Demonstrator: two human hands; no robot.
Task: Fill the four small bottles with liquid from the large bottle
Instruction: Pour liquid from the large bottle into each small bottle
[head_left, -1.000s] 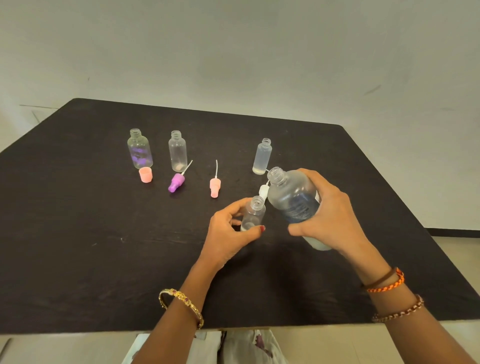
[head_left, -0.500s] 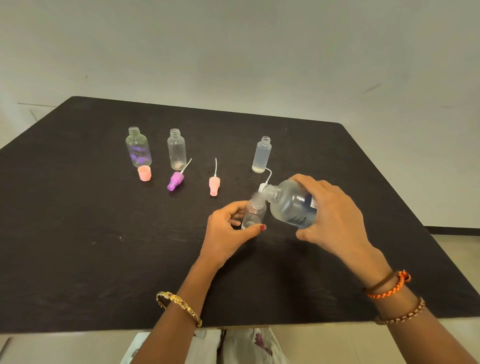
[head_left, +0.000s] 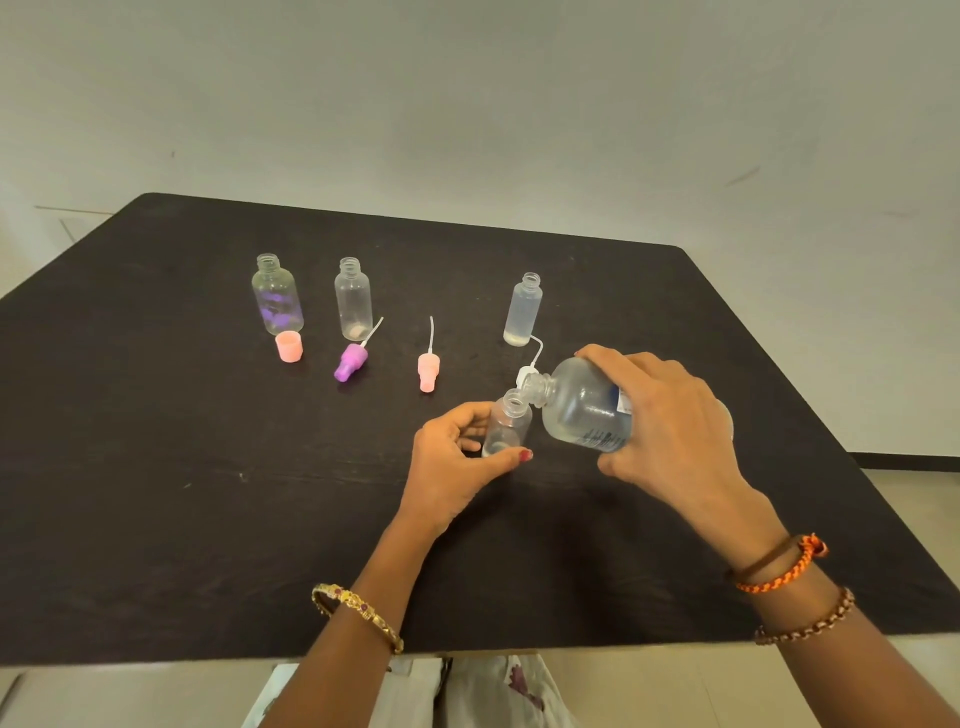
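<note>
My right hand (head_left: 670, 431) grips the large clear bottle (head_left: 582, 405), tipped left so its open mouth rests over the mouth of a small clear bottle (head_left: 506, 423). That small bottle stands on the black table (head_left: 156, 467), steadied by my left hand (head_left: 457, 457) around its lower part; a little liquid shows at its bottom. Three other small bottles stand uncapped farther back: one with purple marks (head_left: 276, 296), a clear one (head_left: 353, 299), and a frosted one (head_left: 522, 312).
Loose caps lie on the table: a pink cap (head_left: 289, 346), a purple spray top (head_left: 352, 362), a pink spray top (head_left: 428, 370) and a white spray top (head_left: 525, 370) partly hidden behind the large bottle. The table's near edge runs just below my wrists.
My right hand has tipped the large bottle from nearly upright to almost horizontal, bringing its mouth down onto the small bottle's mouth. My left hand stayed on the small bottle.
</note>
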